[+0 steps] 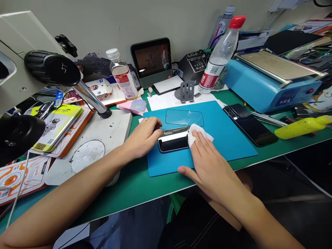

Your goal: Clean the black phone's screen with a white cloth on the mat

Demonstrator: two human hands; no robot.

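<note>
A phone (173, 142) with a glossy black face lies on a blue mat (168, 164), a strip of its inner metal parts showing along the far edge. At its left end, my left hand (146, 136) has bent fingers and thumb against the corner, holding it. My right hand (210, 162) presses a folded white wipe (192, 136) onto the phone's right end, fingers together over the wipe and thumb stretched out to the side. Just behind the phone lies a clear glass panel (184, 118) with a black border and crack-like lines near its lower edge.
A black phone (250, 124) and a yellow squeeze bottle (302, 128) lie at right, before a blue machine (272, 83). Behind stand a red-capped bottle (218, 58), a small display (151, 60) and a phone stand (187, 91). A metal post (90, 97) rises left, near stacked boxes (55, 128).
</note>
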